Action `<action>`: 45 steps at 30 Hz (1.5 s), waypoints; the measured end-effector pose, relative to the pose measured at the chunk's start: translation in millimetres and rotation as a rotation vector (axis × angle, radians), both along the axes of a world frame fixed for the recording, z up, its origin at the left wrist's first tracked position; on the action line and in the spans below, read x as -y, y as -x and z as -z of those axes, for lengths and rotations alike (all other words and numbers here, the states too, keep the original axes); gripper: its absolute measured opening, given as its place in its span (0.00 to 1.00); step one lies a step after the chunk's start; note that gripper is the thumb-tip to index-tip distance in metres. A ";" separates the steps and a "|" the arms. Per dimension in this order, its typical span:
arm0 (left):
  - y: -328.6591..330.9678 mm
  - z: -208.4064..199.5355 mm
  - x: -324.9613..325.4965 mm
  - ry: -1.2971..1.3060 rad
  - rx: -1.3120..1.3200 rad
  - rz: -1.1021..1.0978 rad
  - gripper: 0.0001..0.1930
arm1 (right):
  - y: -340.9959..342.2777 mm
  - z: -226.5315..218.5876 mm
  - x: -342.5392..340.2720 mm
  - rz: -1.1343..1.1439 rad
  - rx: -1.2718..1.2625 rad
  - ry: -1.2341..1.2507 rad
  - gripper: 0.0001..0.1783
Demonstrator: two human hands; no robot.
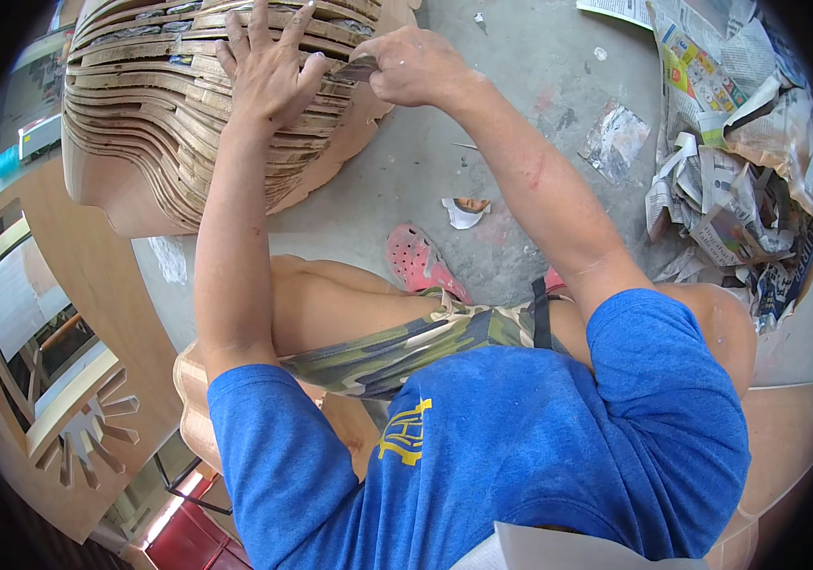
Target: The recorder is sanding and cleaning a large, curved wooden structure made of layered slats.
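Note:
A curved body of stacked wooden layers (169, 142) fills the upper left, with dark gaps and grey crumpled filling showing between its slats. My left hand (272, 71) lies on it, fingers spread and pointing away from me. Just to the right, my right hand (416, 66) is closed around a small flat grey scraper blade (357, 69); its handle is hidden in the fist. The blade's tip meets the ends of the slats at the right side of the wooden body, close to my left thumb.
Crumpled newspaper (739, 209) is heaped on the floor at the right. Paper scraps (466, 212) and a stained sheet (614, 141) lie on the grey concrete floor (530, 123). A large cut-out wooden panel (141, 361) stands at the left, near a red object (196, 540).

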State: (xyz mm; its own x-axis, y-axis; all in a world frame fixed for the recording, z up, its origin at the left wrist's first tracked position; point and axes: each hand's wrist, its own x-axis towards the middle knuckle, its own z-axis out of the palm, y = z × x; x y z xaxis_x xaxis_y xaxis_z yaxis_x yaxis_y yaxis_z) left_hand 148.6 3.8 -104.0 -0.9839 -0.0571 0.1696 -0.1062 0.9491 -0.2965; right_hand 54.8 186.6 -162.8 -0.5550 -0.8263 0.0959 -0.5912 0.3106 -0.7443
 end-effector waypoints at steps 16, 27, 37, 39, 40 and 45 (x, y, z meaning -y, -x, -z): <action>17.9 4.9 -38.5 0.011 -0.033 -0.142 0.35 | 156.4 -4.8 -94.8 -0.013 -0.118 -0.846 0.23; 116.8 39.4 -189.7 -0.804 0.433 0.297 0.34 | 46.5 -100.2 -373.8 0.179 -0.138 -0.942 0.20; 214.6 91.4 -361.5 -0.667 0.015 0.490 0.49 | -32.7 -150.4 -491.3 0.647 -0.342 -0.877 0.31; 240.0 97.8 -361.5 -0.572 0.069 0.303 0.54 | -33.8 -153.6 -504.2 0.785 -0.367 -1.136 0.29; 255.0 121.3 -353.0 -0.668 -0.221 0.326 0.39 | -34.7 -147.4 -497.9 0.835 -0.529 -0.860 0.26; 284.0 130.8 -336.9 -0.743 0.046 0.330 0.13 | -2.1 -103.3 -449.4 0.706 -0.611 -0.789 0.38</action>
State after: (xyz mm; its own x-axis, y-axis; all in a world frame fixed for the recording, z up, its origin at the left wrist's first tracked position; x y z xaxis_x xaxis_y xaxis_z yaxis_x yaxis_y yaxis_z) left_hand -135.4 340.7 -234.8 -0.9747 0.1552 0.1605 0.2103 0.8801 0.4256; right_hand 56.9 636.0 -59.5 -0.9443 -0.3114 0.1064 -0.2966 0.9455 0.1346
